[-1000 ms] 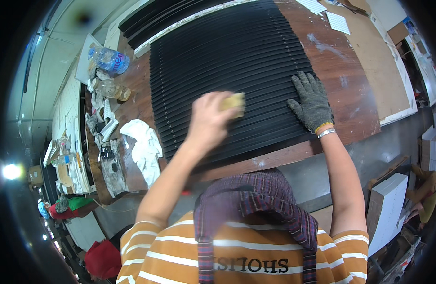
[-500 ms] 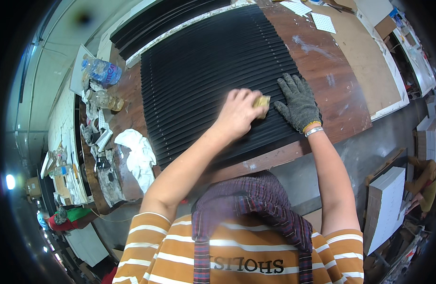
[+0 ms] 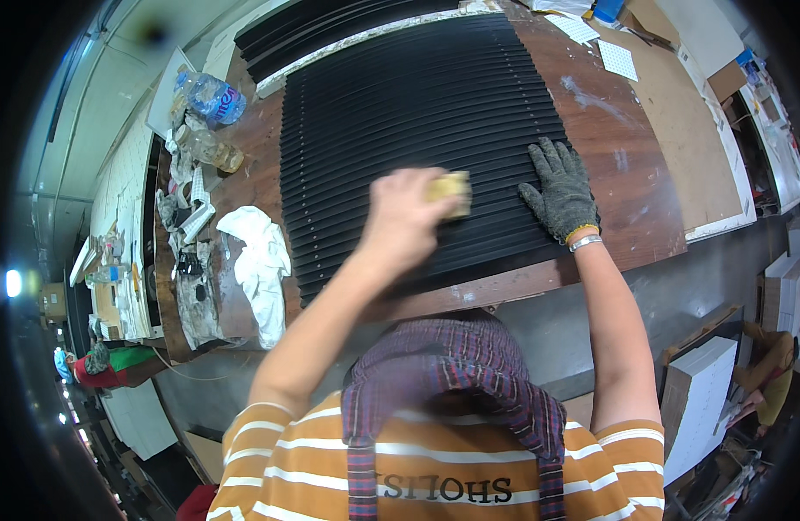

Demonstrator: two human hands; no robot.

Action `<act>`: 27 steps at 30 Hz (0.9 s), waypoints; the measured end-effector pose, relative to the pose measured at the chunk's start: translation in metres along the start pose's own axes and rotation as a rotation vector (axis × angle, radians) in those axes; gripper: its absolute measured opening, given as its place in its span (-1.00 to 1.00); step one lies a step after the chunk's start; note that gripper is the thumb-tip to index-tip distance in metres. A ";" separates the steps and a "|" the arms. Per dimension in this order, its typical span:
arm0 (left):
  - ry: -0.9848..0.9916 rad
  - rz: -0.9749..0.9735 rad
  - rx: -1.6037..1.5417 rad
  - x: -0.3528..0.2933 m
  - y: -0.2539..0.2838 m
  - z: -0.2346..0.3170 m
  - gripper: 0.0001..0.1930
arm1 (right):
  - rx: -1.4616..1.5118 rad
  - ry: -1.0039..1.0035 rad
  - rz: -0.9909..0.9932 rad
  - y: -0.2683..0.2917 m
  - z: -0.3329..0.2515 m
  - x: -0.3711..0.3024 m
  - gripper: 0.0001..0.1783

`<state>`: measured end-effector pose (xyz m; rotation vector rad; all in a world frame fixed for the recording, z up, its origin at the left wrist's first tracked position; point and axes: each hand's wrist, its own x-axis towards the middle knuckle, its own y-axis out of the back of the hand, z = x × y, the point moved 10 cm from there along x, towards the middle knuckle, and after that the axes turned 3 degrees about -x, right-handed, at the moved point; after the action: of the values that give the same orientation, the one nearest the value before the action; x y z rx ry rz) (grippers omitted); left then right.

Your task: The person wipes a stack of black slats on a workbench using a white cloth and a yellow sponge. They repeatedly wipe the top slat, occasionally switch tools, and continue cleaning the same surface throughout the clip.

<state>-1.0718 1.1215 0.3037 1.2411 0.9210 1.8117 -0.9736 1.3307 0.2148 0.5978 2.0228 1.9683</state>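
A row of narrow black slats [image 3: 400,95], laid side by side as one ribbed sheet, covers the middle of the brown tabletop. My bare left hand [image 3: 404,217], a little blurred, grips a yellowish sponge [image 3: 453,194] over the near half of the slats. Fingers wrap its left side; the right end sticks out. In a dark grey knitted glove [image 3: 558,191], my right hand [image 3: 563,204] lies flat with fingers spread on the right edge of the slats.
On the left of the brown table [image 3: 621,165] are a large clear bottle [image 3: 211,97], a smaller bottle with brownish liquid [image 3: 213,152] and a white cloth [image 3: 259,265]. More black slats [image 3: 330,35] lie behind. Perforated white sheets [image 3: 618,60] sit far right. Other people are at both sides.
My left hand has slid the sponge leftward across the slats. My right hand stays flat at the right edge. The whole view has shifted slightly.
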 end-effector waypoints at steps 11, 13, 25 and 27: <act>0.124 -0.440 0.095 -0.015 -0.005 -0.023 -0.64 | 0.417 -0.311 0.315 0.012 0.088 -0.064 -0.32; -0.043 -0.249 -0.043 0.022 -0.028 0.019 -0.60 | 0.677 -0.459 0.312 -0.010 0.112 -0.088 -0.37; 0.054 -0.650 0.086 -0.017 -0.019 -0.023 -0.57 | 0.541 -0.454 0.446 -0.038 0.102 -0.098 -0.60; 0.035 -0.544 0.134 0.004 -0.021 -0.014 -0.58 | 0.521 -0.467 0.430 -0.037 0.102 -0.099 -0.61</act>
<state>-1.0825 1.1325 0.2836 0.9173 1.2727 1.3589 -0.8440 1.3757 0.1629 1.5529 2.2020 1.2687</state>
